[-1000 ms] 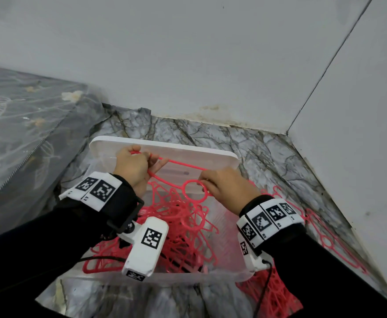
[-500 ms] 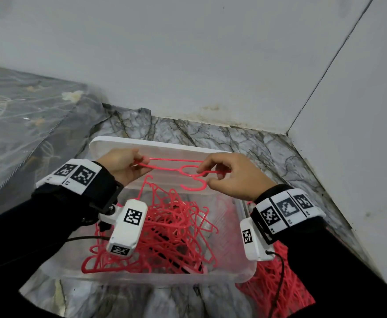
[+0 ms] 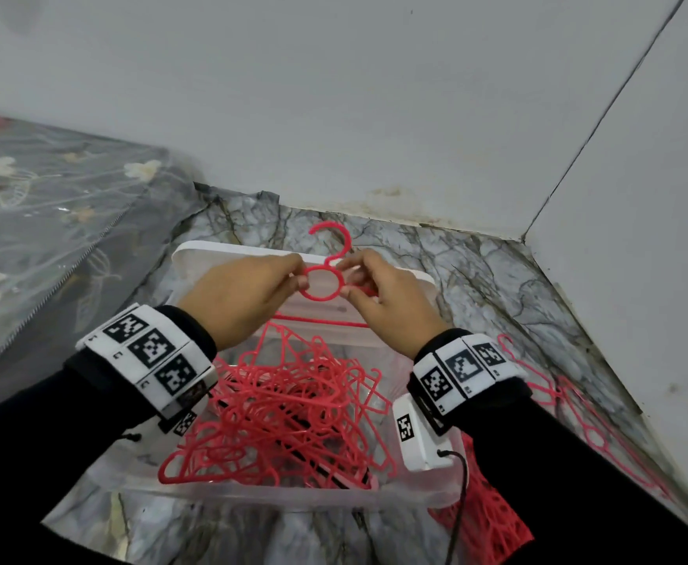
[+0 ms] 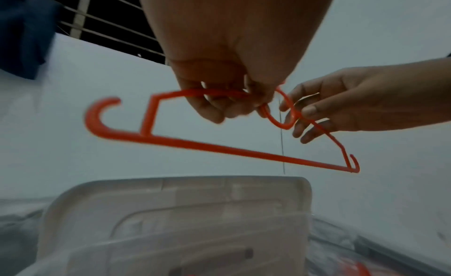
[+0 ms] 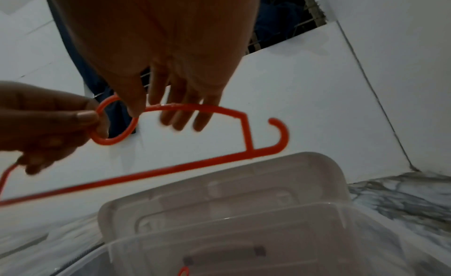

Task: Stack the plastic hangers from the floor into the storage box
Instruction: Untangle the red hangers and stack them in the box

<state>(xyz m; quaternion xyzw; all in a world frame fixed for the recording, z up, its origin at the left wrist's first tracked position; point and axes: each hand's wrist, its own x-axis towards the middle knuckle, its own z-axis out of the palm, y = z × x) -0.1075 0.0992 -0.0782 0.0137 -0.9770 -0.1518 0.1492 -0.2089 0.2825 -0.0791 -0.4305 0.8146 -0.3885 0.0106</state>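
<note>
Left hand (image 3: 244, 295), right hand (image 3: 391, 303): fingers of both pinch centre ring of red plastic hanger (image 3: 321, 284), level above clear plastic storage box (image 3: 252, 489), likely squaring it for stacking.

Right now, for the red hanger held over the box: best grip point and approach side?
Grip the red hanger on its shoulder bars either side of the centre ring, from above, as the left hand and right hand pinch it now. The bars are thin and the frame hangs level over the storage box.
</note>
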